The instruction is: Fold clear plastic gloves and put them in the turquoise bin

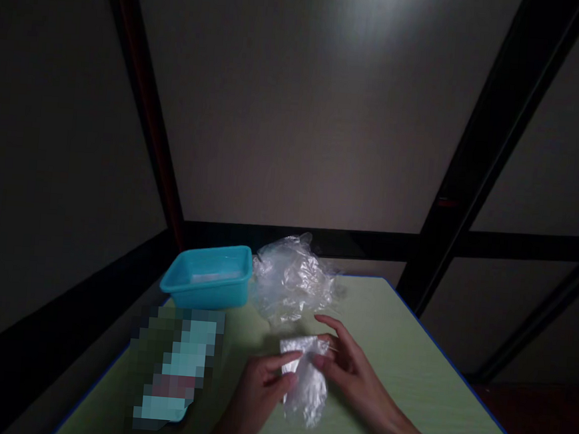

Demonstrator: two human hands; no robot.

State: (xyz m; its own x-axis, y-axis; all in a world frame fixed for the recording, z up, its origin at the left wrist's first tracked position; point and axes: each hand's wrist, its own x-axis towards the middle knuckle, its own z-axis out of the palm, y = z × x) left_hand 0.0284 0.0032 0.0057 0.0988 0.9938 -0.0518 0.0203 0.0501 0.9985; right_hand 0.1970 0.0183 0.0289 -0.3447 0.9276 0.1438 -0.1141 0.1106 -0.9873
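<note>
A small clear plastic bag (307,385) hangs between my two hands above the green table (385,331). On its left side, my left hand (260,392) pinches the bag with thumb and fingers. At its right, my right hand (350,369) has its thumb against the plastic and other fingers behind the upper edge, with the index finger raised. Behind the hands lies a crumpled heap of clear plastic (292,277). The blue plastic basket (213,294) stands to the left of that heap, with something pale inside it.
A blurred-out light blue object (185,362) lies at the table's left side, in front of the basket. The table's blue edge (457,374) runs down the right. A pale panelled wall (297,124) with dark bars rises behind the table.
</note>
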